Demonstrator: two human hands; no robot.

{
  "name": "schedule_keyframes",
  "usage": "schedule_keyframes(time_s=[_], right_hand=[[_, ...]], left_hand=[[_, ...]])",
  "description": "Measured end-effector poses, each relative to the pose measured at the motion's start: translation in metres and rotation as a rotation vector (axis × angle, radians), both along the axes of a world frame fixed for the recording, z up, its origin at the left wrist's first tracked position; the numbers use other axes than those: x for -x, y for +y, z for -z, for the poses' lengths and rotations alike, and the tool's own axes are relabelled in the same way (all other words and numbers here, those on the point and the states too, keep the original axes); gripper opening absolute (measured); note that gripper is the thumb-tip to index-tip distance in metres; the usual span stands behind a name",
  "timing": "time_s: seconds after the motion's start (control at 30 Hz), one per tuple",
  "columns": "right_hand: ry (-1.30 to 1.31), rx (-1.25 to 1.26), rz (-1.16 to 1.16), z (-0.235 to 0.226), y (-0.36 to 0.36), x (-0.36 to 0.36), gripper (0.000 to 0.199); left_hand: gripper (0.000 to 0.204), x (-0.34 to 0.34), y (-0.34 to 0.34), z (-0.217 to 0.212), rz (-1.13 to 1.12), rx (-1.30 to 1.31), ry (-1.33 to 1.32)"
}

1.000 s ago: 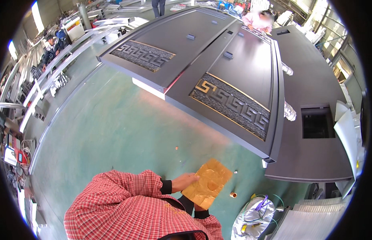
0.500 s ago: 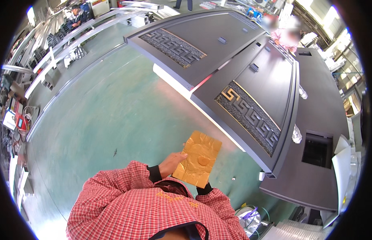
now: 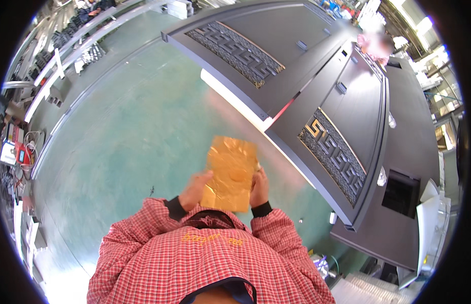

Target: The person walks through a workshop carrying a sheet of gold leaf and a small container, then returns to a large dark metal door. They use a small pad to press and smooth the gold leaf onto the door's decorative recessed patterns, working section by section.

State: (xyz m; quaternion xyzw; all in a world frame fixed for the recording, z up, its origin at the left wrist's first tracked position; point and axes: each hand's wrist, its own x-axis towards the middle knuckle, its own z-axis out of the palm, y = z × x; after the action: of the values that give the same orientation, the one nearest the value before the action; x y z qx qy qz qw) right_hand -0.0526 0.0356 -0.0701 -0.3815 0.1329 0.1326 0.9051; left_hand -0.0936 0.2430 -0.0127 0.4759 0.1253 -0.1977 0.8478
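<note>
1. Fingers first, in the head view: those of the left hand (image 3: pixel 194 190) are closed on the left edge of the gold sheet (image 3: pixel 230 164), the thumb reaching onto its upper face; what the others do underneath is hidden, so I cannot tell.
2. The right hand (image 3: pixel 260 188) is bent at the opposite edge, seemingly pinching it; slight blur keeps me from telling how each finger lies.
3. The gold sheet is in front of the chest of the red checked jacket (image 3: pixel 210 266), its creased, shiny face turned up, a round mark near its middle. Seen from above, it stands out against the green floor (image 3: pixel 139 121), apart from the dark panels.
4. Ahead to the right, the nearer dark panel (image 3: pixel 361 109) bears a relief band (image 3: pixel 333 158) with one gold-coloured motif (image 3: pixel 315 128) at its left end; the farther dark panel (image 3: pixel 281 35) lies alongside. By the far end, a co-worker's pink sleeve (image 3: pixel 373 48) shows.
5. The step in hand, I judge, is holding and handling the sheet with both hands. Any next move would call for an even grip at both edges, as the piece looks thin and easily creased.
</note>
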Motion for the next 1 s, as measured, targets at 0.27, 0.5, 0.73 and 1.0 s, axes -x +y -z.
schedule_keyframes(time_s=[0.27,0.5,0.73,1.0], right_hand=[[-0.102,0.057,0.118,-0.048,0.020,-0.069,0.032],[-0.159,0.088,0.014,-0.055,0.036,-0.135,0.037],[-0.217,0.272,-0.062,-0.064,0.039,-0.222,0.031],[-0.232,0.349,0.004,-0.076,0.035,-0.280,0.035]], left_hand=[[0.036,-0.060,0.084,-0.026,-0.097,0.030,-0.018],[0.037,-0.130,0.105,-0.020,-0.110,-0.086,-0.105],[0.037,-0.216,0.123,0.000,-0.057,-0.380,-0.279],[0.037,-0.309,0.106,-0.010,0.012,-0.131,-0.219]])
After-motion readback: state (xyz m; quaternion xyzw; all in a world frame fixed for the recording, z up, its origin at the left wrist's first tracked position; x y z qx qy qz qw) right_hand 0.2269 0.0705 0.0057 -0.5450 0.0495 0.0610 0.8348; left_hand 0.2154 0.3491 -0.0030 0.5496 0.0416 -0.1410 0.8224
